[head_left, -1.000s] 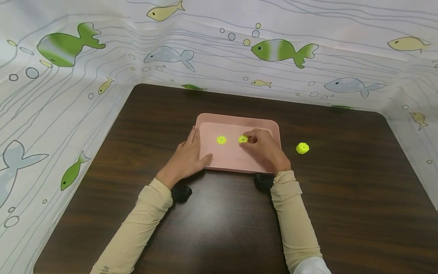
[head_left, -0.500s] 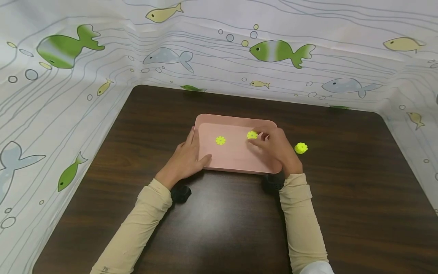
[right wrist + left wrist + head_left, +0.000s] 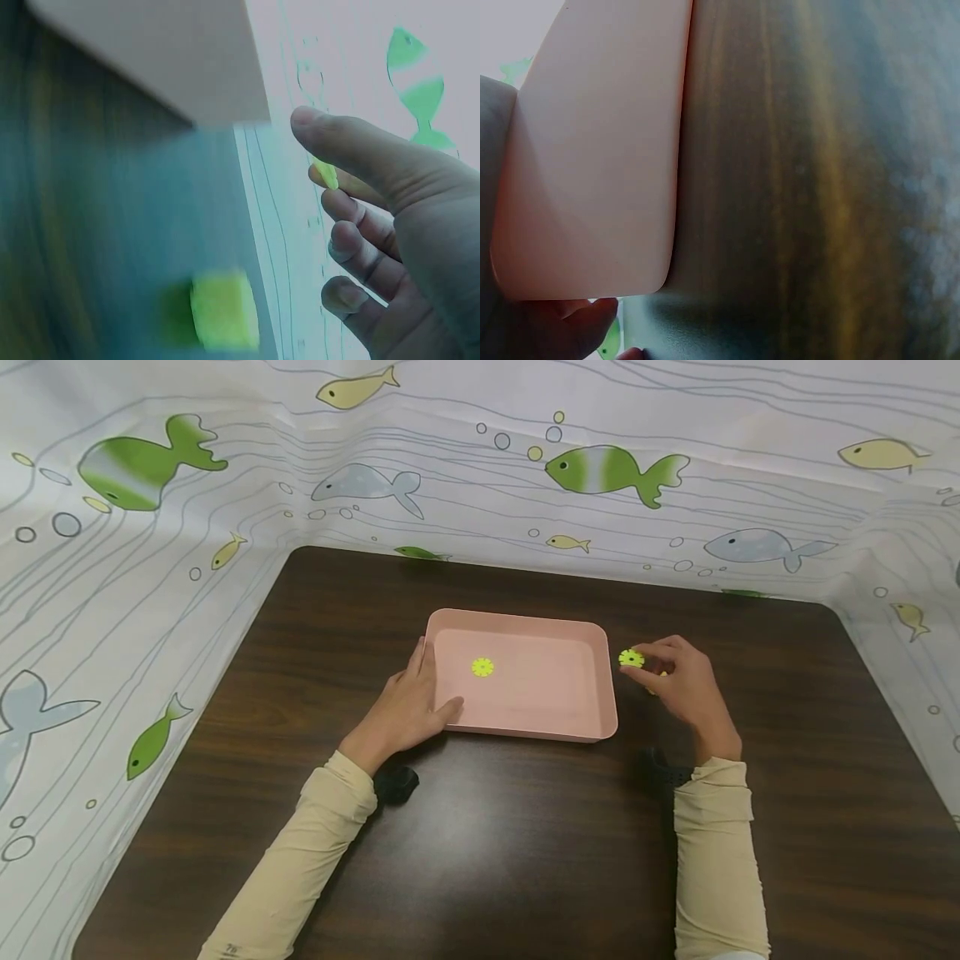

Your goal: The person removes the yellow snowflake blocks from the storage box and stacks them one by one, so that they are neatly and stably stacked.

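Observation:
In the head view, my left hand point(image 3: 401, 710) holds the near-left corner of a pink tray point(image 3: 528, 727), the thumb over the near rim and the fingers along the left wall. My right hand point(image 3: 686, 685) is just right of the tray. Between thumb and index finger it pinches a round, notched yellow disc point(image 3: 632, 658) with small holes. Inside the tray, left of its middle, a similar yellow disc point(image 3: 482, 667) lies flat. In the right wrist view, a stack of yellow discs point(image 3: 225, 311) stands on the table, blurred. The hand partly hides that stack in the head view.
Dark wood-grain table point(image 3: 480, 860) lies under everything. A white sheet printed with fish point(image 3: 480, 468) rises behind the table and along both sides. A black wrist device point(image 3: 396, 783) sits beneath the left wrist, another point(image 3: 663, 768) by the right wrist.
My right hand lifts one yellow disc from the tray and carries it rightward past the tray's right wall, near the stack. My left hand stays on the tray corner.

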A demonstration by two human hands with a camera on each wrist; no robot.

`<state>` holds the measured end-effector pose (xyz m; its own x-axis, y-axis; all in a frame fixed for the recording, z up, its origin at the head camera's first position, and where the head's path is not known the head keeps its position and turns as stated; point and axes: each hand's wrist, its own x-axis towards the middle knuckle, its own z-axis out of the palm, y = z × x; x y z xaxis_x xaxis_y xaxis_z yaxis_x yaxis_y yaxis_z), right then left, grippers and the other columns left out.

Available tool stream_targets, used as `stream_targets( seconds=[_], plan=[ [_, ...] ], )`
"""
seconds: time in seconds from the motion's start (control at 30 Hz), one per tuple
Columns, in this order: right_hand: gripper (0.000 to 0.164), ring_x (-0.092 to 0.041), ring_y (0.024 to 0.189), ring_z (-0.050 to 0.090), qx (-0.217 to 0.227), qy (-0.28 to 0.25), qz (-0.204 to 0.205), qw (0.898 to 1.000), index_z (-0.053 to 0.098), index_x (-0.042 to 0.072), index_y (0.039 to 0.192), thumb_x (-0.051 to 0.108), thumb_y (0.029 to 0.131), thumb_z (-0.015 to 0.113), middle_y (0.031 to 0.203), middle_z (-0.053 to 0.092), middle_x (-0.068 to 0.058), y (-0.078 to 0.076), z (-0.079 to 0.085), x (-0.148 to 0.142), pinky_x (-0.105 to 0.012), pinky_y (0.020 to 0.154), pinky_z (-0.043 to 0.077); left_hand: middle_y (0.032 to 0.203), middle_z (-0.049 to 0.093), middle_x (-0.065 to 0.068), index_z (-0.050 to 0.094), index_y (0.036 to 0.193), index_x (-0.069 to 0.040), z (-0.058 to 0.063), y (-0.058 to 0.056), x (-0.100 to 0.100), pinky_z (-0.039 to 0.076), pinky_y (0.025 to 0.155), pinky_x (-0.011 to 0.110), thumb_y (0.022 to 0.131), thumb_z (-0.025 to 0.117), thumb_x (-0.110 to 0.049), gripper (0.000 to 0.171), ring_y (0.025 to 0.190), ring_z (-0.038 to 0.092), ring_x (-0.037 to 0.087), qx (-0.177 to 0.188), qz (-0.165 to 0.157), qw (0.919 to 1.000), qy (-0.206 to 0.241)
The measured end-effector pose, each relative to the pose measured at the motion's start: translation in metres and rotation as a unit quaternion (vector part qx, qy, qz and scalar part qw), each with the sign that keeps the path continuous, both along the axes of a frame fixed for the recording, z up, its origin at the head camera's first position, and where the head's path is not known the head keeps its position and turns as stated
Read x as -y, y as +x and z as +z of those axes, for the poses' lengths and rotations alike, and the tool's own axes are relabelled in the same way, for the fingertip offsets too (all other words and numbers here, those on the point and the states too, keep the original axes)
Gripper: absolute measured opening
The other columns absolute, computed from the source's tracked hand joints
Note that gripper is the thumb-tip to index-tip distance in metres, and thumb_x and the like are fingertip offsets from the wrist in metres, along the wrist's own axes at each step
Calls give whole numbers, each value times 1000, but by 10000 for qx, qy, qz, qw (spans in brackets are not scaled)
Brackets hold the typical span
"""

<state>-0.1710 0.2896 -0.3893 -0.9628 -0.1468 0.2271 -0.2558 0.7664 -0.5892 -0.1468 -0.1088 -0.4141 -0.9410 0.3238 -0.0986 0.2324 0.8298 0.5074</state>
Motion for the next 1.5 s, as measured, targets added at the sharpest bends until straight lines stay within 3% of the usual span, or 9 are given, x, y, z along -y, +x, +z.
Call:
stream_targets(
  seconds=[0.23, 0.43, 0.67, 1.5],
  plan=[
    [41, -24, 84, 48, 70, 250, -569, 9980, 71, -7, 124, 20, 94, 79, 105, 59, -19, 13, 0, -40, -16, 65, 36, 171, -4, 24, 2, 162, 8, 0, 0, 0, 25, 120, 61, 99, 54, -47, 98, 156, 22, 37, -23, -5, 10000, 23],
    [42, -25, 85, 45, 244, 280, -773, 9963, 70, -7, 124, 24, 96, 76, 105, 58, -21, 20, -5, -56, -20, 64, 36, 171, -4, 23, 2, 162, 8, 0, 0, 0, 25, 120, 60, 99, 53, -47, 98, 157, 18, 35, -25, -28, 10000, 48],
    [43, -27, 88, 47, 545, 335, -639, 9959, 70, -6, 124, 26, 97, 75, 105, 57, -19, 17, -12, -56, -23, 66, 39, 171, -5, 23, 2, 161, 8, -1, 0, 1, 24, 120, 60, 100, 53, -48, 97, 156, 19, 36, -26, -45, 10000, 37],
    [44, -26, 90, 47, 637, 286, -565, 9960, 70, -5, 126, 27, 97, 75, 106, 57, -20, 13, -21, -54, -25, 67, 38, 171, -4, 23, 3, 162, 8, -2, -1, 1, 25, 120, 61, 99, 54, -48, 98, 156, 22, 37, -8, -11, 10000, 29]
  ],
)
